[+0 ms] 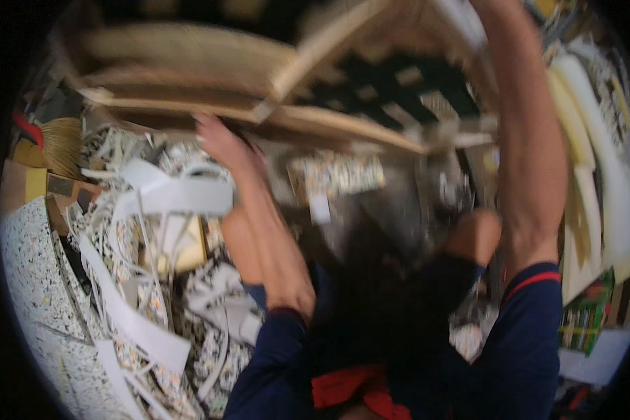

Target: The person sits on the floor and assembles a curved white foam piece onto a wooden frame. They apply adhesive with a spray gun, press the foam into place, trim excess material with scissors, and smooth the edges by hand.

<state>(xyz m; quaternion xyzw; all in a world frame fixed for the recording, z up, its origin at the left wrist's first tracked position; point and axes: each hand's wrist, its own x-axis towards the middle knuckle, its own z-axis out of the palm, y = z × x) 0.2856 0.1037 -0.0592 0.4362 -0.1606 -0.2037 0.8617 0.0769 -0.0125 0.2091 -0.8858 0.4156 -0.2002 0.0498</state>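
Observation:
A large wooden frame [343,127], smeared by motion, is tilted up across the far part of the view. It has pale wooden rails, a slanting crosspiece and dark panels with tan patches between them. My left hand [225,143] is closed at the frame's lower rail, the fingers partly hidden and blurred. My right forearm [532,154] reaches up along the frame's right end. The right hand itself lies past the upper edge of the view.
White foam strips [175,196] and speckled foam scraps heap up at the left, beside a straw broom [61,145] and a speckled foam sheet [38,294]. A speckled foam block [343,173] lies below the frame. Pale foam slabs [598,161] lean at the right.

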